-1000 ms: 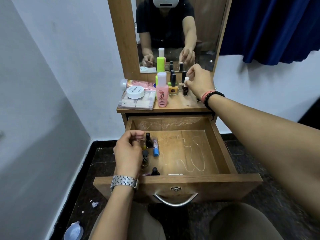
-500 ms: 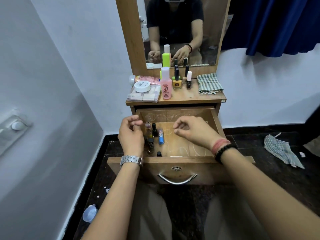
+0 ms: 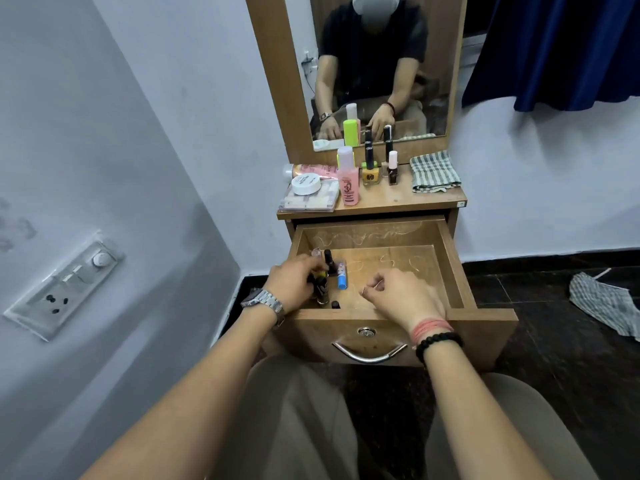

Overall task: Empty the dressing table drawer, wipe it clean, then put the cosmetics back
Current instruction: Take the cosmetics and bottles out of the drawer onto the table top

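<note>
The wooden drawer [image 3: 450,258] is pulled open below the dressing table top [image 3: 408,199]. At its left side stand a few small nail polish bottles [image 3: 329,261], and a blue tube [image 3: 342,276] lies beside them. My left hand [image 3: 291,282] is curled around one dark bottle [image 3: 79,289] in that cluster. My right hand [image 3: 401,299] hovers over the drawer's front middle, fingers loosely curled and holding nothing. On the table top stand a pink bottle [image 3: 348,181], a yellow polish bottle [image 3: 370,171] and a white-capped bottle [image 3: 392,169].
A white round jar [image 3: 305,184] rests on a clear packet [image 3: 308,202], with a pink tube [image 3: 311,169] behind. A folded checked cloth [image 3: 434,172] lies at the table's right. Another cloth [image 3: 606,306] lies on the dark floor. A switch panel [image 3: 65,282] is on the left wall.
My right hand came down from the bottles on the table top into the drawer. My left hand stayed at the bottle cluster. The view pulled back.
</note>
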Demonstrator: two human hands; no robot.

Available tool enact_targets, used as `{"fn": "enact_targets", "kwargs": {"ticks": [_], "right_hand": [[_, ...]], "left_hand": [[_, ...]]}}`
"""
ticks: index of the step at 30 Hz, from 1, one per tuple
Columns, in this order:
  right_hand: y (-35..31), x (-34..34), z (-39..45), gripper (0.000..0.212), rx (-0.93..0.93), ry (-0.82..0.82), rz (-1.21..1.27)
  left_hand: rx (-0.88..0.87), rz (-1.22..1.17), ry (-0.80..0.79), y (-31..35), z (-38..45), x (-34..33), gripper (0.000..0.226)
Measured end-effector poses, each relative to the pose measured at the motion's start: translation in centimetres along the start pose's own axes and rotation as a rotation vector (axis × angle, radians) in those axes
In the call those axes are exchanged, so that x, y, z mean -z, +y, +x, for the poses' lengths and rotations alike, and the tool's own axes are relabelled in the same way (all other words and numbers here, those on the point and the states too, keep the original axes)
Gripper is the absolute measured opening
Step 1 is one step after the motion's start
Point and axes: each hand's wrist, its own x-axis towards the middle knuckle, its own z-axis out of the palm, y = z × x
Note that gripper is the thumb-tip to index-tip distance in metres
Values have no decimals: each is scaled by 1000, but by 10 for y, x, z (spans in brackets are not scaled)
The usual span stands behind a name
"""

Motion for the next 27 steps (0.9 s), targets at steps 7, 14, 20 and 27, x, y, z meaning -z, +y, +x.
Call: {"fn": "enact_targets", "kwargs": {"ticks": [7, 14, 20, 27], "right_hand": [[0, -1, -5, 22, 19, 38, -32], [5, 4, -7, 16, 63, -13, 24], [4, 5, -7, 18, 54, -10, 57], [5, 5, -7, 22, 69, -40, 45]], "left_hand": [[-122, 338, -131, 6, 17, 1, 45], [-192, 332, -47, 8, 21, 15, 30], [-339, 276, 237, 45, 32, 75, 21], [-463, 391, 390, 108, 83, 127, 16]]}}
